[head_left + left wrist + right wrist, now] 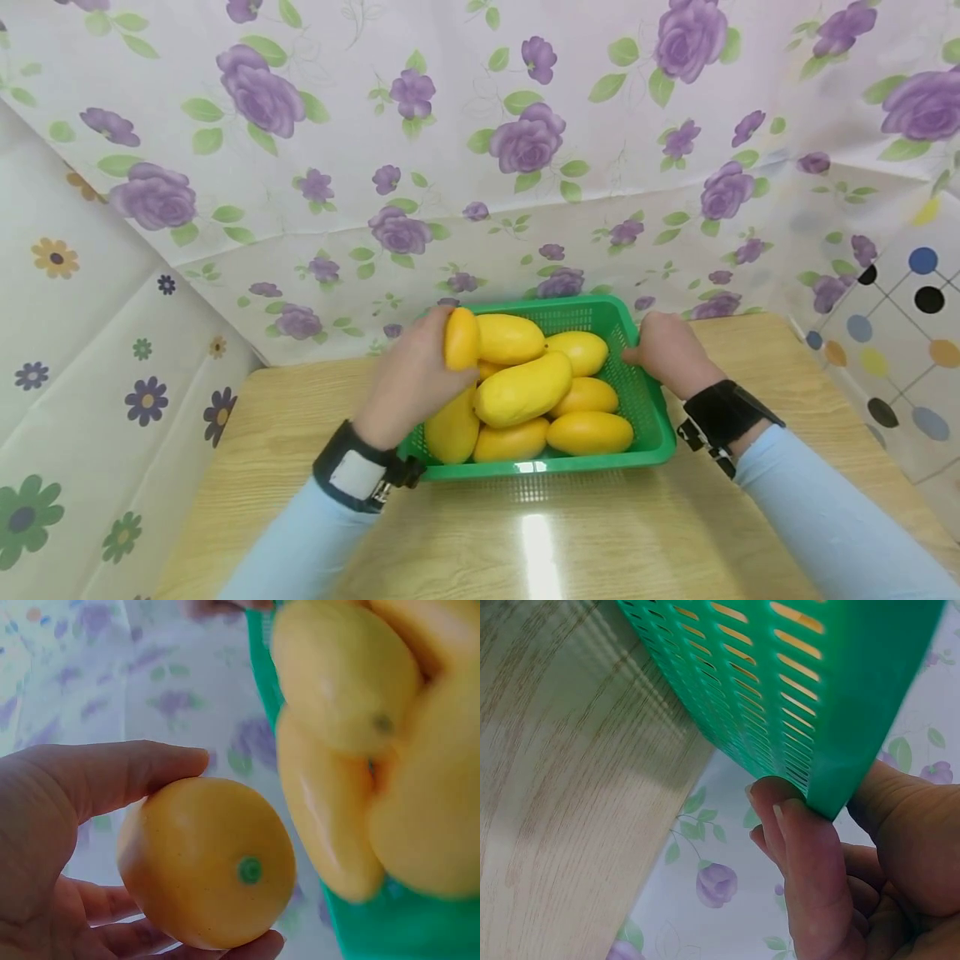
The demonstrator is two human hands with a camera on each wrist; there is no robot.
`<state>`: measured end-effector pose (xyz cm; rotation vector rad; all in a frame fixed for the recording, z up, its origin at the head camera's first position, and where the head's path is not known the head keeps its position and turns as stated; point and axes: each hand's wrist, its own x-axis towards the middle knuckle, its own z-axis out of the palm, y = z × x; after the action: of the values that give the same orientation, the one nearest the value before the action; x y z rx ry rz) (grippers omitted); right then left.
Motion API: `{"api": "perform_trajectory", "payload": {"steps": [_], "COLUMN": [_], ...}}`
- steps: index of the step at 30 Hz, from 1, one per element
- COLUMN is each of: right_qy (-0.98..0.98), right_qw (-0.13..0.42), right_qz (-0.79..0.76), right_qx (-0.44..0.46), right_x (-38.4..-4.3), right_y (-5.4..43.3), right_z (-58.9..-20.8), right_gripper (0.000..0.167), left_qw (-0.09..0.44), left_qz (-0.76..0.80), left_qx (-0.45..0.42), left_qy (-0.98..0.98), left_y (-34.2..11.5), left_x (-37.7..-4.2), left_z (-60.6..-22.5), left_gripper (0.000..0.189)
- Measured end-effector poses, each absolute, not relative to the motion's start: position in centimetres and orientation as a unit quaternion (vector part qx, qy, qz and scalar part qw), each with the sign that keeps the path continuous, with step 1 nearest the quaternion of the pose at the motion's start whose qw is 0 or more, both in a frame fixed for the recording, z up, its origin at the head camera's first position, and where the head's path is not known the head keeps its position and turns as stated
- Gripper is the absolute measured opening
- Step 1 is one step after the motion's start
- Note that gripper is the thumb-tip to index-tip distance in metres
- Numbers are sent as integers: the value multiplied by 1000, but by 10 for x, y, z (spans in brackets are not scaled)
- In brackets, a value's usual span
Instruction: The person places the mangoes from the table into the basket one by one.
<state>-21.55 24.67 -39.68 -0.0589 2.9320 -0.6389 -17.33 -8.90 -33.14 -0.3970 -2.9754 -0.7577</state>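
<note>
My left hand (411, 379) grips a yellow-orange mango (461, 338) at the left side of a green plastic basket (585, 461). In the left wrist view the thumb lies over the top of this mango (206, 859) and the fingers curl beneath it; a green stem spot faces the camera. Several more yellow mangoes (523, 390) are piled in the basket, one lying across the top. At the other end, my right hand (670, 352) holds the basket's right rim. In the right wrist view its fingers (810, 862) press the slotted outer wall, with the thumb on the other side.
Beneath the basket is a light wood-grain table (465, 533). Right behind its back edge hangs a white cloth (450, 167) printed with purple flowers. Patterned coverings also line the left side (90, 333) and the right side (900, 333).
</note>
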Motion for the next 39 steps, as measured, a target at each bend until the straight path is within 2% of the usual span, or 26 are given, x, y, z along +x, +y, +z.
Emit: {"api": "perform_trajectory", "payload": {"steps": [12,20,26,34,39], "right_qy": [974,975,976,975,976], "right_qw": [74,77,64,61,49], "right_qz": [-214,-209,-206,-212,-211], "right_qx": [-18,-14,-17,-17,-25], "right_x": [-216,-217,-217,-217,-218], "right_y": [246,246,246,246,247], "right_z": [-398,-398,-399,-400,-402], "right_gripper": [34,33,37,38,37], "left_qw": [-4,-43,-36,-47,-58], "left_qz": [-193,-164,-166,-184,-182], "left_qx": [-193,-190,-187,-177,-174], "left_qy": [-962,-967,-967,-966,-966], "left_y": [1,48,71,84,89], "left_x": [-184,-184,-185,-187,-188], "left_z": [-334,-347,-358,-371,-378], "left_gripper": [87,90,92,70,66]}}
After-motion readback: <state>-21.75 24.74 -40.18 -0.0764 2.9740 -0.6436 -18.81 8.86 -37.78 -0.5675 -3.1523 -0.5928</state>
